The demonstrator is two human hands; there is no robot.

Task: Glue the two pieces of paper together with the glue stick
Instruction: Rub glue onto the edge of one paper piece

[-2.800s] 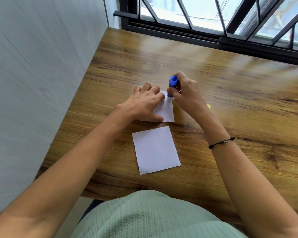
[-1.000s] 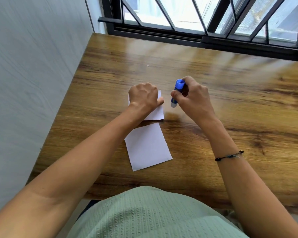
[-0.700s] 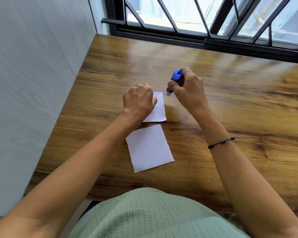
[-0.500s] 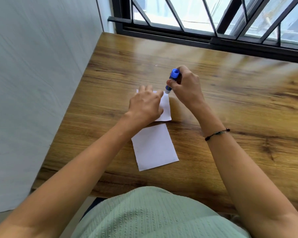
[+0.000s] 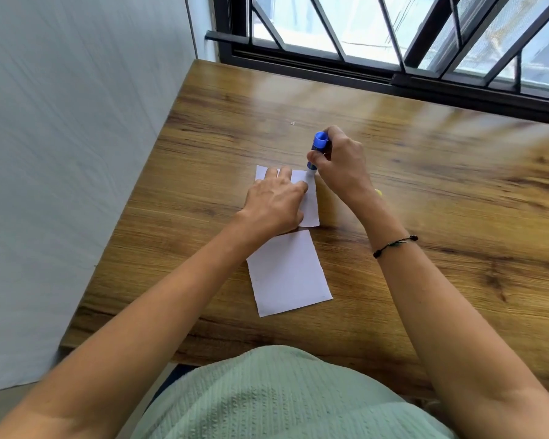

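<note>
Since half a second ago, left hand (image 5: 274, 202) has spread flatter on far paper (image 5: 311, 205), fingers extended. Palm down, pinning it to table (image 5: 457, 201). Near paper (image 5: 287, 274) lies bare just below, edges nearly touching. Glue stick (image 5: 316, 153) tilted, tip on far paper's top right corner. Right hand (image 5: 341, 164) closed around glue stick.
</note>
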